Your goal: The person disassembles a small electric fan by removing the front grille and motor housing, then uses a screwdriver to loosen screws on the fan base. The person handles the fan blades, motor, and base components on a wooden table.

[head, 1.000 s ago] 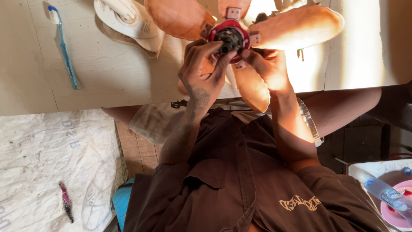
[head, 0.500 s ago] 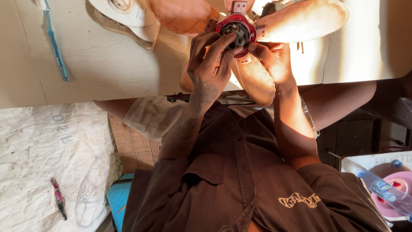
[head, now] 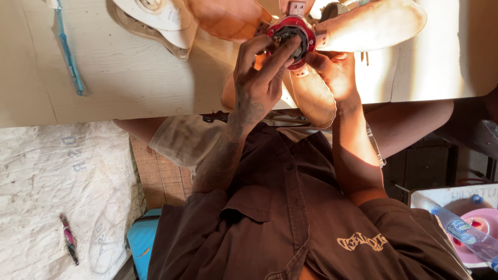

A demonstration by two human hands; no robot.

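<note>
- left hand pinches into the red fan hub at 12 o'clock on the wooden table.
- right hand grips the hub's rim, steadying it.
- hub work seems mid-step; next needs steady fingertip turning.

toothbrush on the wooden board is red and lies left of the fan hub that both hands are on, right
Not quite. The head view shows the toothbrush is blue, not red. The rest holds: it lies on the wooden board, left of the fan hub, and both the left hand and the right hand are on that hub.
</note>
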